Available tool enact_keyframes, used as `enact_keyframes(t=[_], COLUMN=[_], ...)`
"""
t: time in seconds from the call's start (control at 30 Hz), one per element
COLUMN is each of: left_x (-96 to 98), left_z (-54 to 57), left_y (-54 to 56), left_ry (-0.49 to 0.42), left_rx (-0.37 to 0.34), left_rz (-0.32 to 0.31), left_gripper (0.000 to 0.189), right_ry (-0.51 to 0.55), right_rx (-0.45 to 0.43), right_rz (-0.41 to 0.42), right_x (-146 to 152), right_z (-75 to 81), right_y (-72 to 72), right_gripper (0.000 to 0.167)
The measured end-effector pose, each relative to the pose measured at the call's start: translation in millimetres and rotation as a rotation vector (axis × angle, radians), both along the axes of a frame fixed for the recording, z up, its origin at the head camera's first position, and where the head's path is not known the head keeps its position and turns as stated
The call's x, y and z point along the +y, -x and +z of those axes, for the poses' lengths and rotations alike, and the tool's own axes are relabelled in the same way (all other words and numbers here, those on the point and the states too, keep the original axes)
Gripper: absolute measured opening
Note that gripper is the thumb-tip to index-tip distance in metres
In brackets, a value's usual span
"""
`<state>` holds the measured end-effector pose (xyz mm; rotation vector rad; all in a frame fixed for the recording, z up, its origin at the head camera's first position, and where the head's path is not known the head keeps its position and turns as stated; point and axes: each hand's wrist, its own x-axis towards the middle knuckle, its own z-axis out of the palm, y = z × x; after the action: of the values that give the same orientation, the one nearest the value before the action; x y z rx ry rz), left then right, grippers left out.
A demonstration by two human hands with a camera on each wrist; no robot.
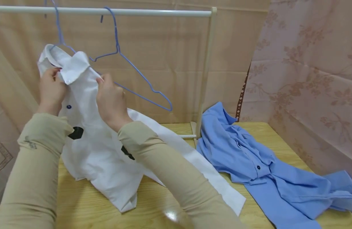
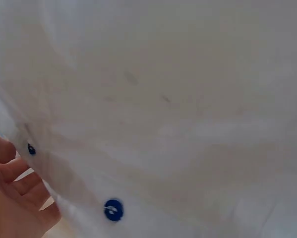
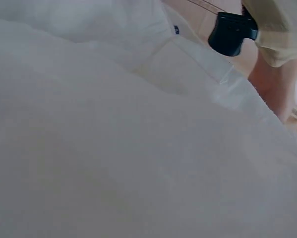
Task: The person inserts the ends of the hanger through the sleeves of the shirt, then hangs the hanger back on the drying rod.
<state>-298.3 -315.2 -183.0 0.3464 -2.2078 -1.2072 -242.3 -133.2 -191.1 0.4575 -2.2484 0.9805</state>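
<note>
A white shirt (image 1: 87, 95) with dark blue buttons hangs on a blue wire hanger (image 1: 59, 30), whose lower part is hidden inside the collar. My left hand (image 1: 52, 90) pinches the shirt's front edge just under the collar (image 1: 74, 65). In the left wrist view, that hand's fingers curl at the edge beside a blue button (image 2: 113, 209). At the shoulder, my right hand (image 1: 111, 100) grips the cloth between thumb and fingers. The shirt's hem and one sleeve (image 1: 221, 187) spread down over the table. White cloth fills most of the right wrist view, hiding the right hand there.
A second blue hanger (image 1: 147, 81) hangs bare from the white rail (image 1: 164, 12), right behind my right hand. The rail's post (image 1: 207, 73) stands beside a crumpled blue shirt (image 1: 244, 152) on the wooden table (image 1: 156, 206). Curtains form the back and right sides.
</note>
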Motion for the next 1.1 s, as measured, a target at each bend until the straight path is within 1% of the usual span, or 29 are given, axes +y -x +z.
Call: enact_keyframes(t=[0.13,0.17,0.23,0.3,0.33,0.43,0.5,0.53,0.57,0.67,0.77,0.8,0.83,0.9,0.93,1.0,1.07,1.1], left_x=[0.3,0.3,0.3,0.6,1.4,5.8,11.5,15.3,19.6,35.6,55.9,63.8,72.1,90.2,99.4,116.8,132.9,140.0], left_z=[-10.8,-13.4,-18.5,-22.6,-23.9,-25.5,-26.5,-27.1,-28.3,-32.9,-34.7,-34.6,-34.0,-33.2,-33.0,-34.9,-38.0,-40.3], left_y=[3.4,3.8,3.6,2.2,1.2,-3.2,-8.3,-11.6,-14.5,-24.2,-37.0,-43.0,-50.1,-65.8,-74.2,-89.5,-102.2,-107.3], left_ry=[-0.027,-0.033,-0.068,-0.114,-0.148,-0.352,-0.468,-0.52,-0.539,-0.497,-0.402,-0.376,-0.357,-0.337,-0.346,-0.357,-0.361,-0.34], left_rx=[-0.011,-0.01,0.007,0.049,0.077,0.179,0.244,0.275,0.309,0.454,0.625,0.681,0.719,0.779,0.807,0.897,1.001,1.062], left_rz=[-0.003,0.008,0.029,0.047,0.046,-0.014,-0.03,-0.027,0.001,0.14,0.266,0.276,0.274,0.242,0.211,0.126,0.043,0.008], left_gripper=[0.046,0.046,0.043,0.038,0.036,0.029,0.024,0.022,0.021,0.022,0.026,0.027,0.027,0.026,0.025,0.024,0.021,0.019], right_ry=[-0.001,0.002,0.021,0.046,0.061,0.063,0.054,0.042,0.024,-0.042,-0.126,-0.15,-0.173,-0.221,-0.242,-0.289,-0.323,-0.339], right_rx=[-0.031,-0.047,-0.083,-0.12,-0.141,-0.194,-0.241,-0.267,-0.286,-0.329,-0.301,-0.292,-0.287,-0.279,-0.285,-0.292,-0.286,-0.277], right_rz=[0.03,0.038,0.058,0.091,0.119,0.223,0.302,0.33,0.353,0.402,0.444,0.459,0.473,0.494,0.506,0.511,0.505,0.5], right_x=[-3,-3,-3,-1,1,10,19,23,27,38,48,52,56,65,71,82,93,98], right_z=[-14.6,-17.7,-22.8,-26.5,-27.6,-30.6,-33.5,-35.2,-37.5,-46.0,-54.4,-56.6,-58.3,-61.4,-62.5,-65.7,-70.3,-72.9], right_y=[3.2,4.5,6.7,8.5,9.4,11.7,12.1,11.7,10.9,5.8,-1.3,-4.0,-6.9,-12.1,-14.8,-19.0,-21.2,-21.7], right_gripper=[0.02,0.019,0.019,0.02,0.019,0.022,0.026,0.029,0.032,0.041,0.045,0.046,0.047,0.05,0.052,0.055,0.055,0.054])
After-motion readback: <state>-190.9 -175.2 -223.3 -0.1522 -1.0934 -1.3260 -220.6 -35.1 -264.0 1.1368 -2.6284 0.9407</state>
